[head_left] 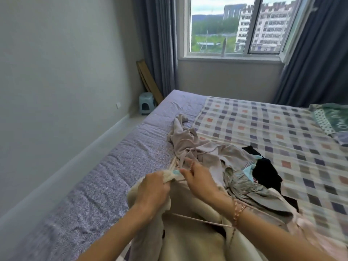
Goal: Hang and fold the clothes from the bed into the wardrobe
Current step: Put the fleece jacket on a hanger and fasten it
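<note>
A cream fleece jacket (190, 240) hangs in front of me at the bottom of the view. My left hand (153, 189) grips its collar near a small blue label. My right hand (199, 178) is just right of it, fingers pinching a thin pale cord that runs across the jacket. Behind the hands a heap of clothes lies on the bed (105, 185): a beige garment (188, 140), a grey-green one (244, 187) and a black one (267, 170). No wardrobe is in view.
A checked sheet (273, 125) covers the right of the bed, with a green pillow (333, 117) at the far right. A narrow floor strip runs along the left wall to a small stool (146, 103) and leaning boards (148, 80). Window and dark curtains lie beyond.
</note>
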